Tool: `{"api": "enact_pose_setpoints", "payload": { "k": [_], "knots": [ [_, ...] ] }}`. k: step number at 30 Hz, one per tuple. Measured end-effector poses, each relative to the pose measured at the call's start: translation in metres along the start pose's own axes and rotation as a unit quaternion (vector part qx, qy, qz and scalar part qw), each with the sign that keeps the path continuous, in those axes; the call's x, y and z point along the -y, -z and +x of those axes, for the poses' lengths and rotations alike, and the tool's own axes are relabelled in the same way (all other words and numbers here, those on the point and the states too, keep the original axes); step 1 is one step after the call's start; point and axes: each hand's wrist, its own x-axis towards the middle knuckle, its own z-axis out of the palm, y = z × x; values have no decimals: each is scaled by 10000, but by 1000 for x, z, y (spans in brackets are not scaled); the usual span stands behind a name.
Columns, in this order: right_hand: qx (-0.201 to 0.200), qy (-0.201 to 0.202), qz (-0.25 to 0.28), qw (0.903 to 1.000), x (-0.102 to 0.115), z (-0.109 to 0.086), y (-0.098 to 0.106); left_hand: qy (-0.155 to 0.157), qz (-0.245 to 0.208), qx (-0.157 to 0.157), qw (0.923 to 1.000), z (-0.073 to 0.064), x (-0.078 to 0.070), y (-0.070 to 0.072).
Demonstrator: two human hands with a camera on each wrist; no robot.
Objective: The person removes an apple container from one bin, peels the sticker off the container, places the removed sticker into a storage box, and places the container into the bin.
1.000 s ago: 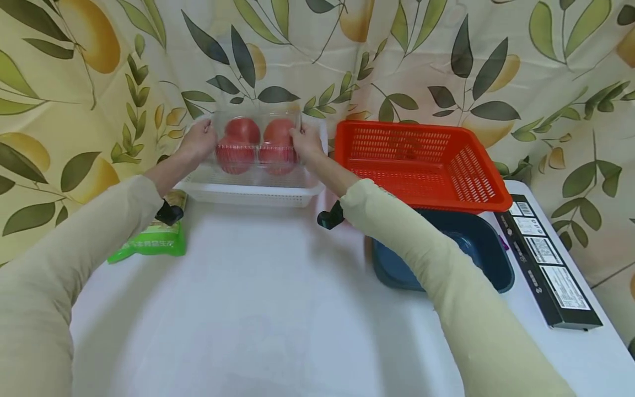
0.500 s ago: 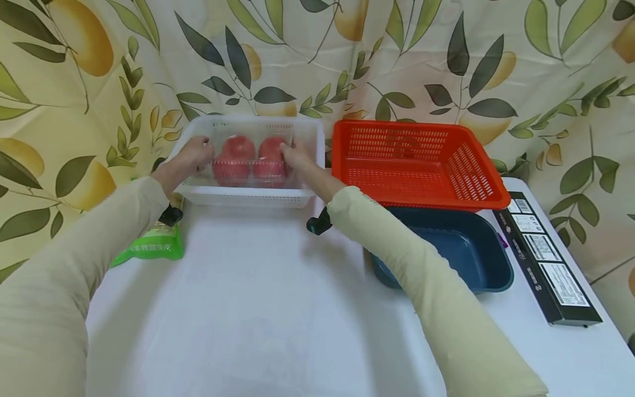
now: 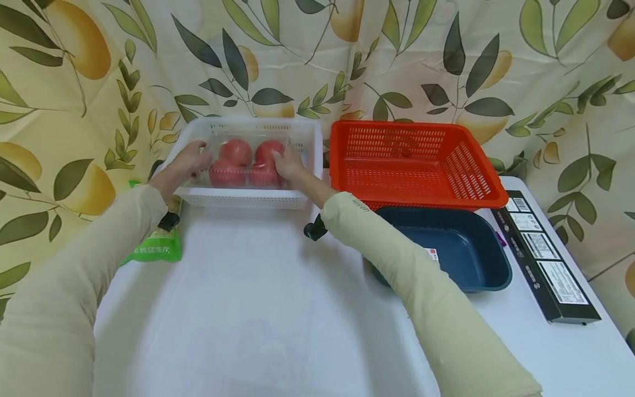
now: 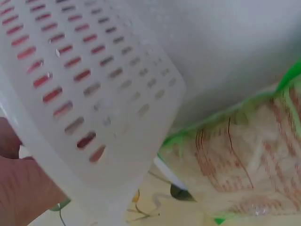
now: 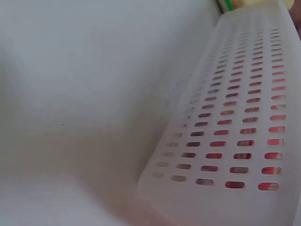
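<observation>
A clear plastic box (image 3: 253, 172) with several round red fruits, tomato-like, sits low inside the white perforated basket (image 3: 238, 198). My left hand (image 3: 190, 159) holds the box's left edge, reaching in over the basket's left side. At the opposite edge, my right hand (image 3: 289, 162) grips the box beside the fruits. In the left wrist view, part of my left hand (image 4: 26, 188) shows beyond the basket wall (image 4: 127, 127), with red visible through its slots. The right wrist view shows mostly the basket's slotted front wall (image 5: 221, 136); the right fingers are hidden there.
An orange-red perforated basket (image 3: 397, 171) stands to the right, overlapping the back of a dark blue basin (image 3: 466, 253). A long black box with white labels (image 3: 550, 264) lies at the table's right edge. A green food bag (image 3: 159, 245) lies by my left forearm.
Both hands have lowered the clear plastic box from above the white basket's back rim down into the basket. The right forearm has shifted slightly left, baring more of the blue basin.
</observation>
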Motion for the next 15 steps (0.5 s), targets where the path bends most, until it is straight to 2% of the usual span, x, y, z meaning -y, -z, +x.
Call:
{"api": "enact_pose_setpoints", "payload": {
  "k": [4, 8, 11, 15],
  "knots": [
    [-76, 257, -866, 9959, 2, -4, 9, -152, 467, -150, 9987, 0, -4, 1],
    [-137, 803, -1866, 9791, 9, -8, 31, -188, 892, -371, 9951, -2, -15, 4],
    [-146, 1253, -2408, 9623, 13, -14, 53, -569, 1302, -728, 9872, -3, -27, 7],
    [-115, 1622, -2842, 9449, 8, -24, 78, -1090, 1846, -1158, 9699, -7, -40, 9]
  ]
}}
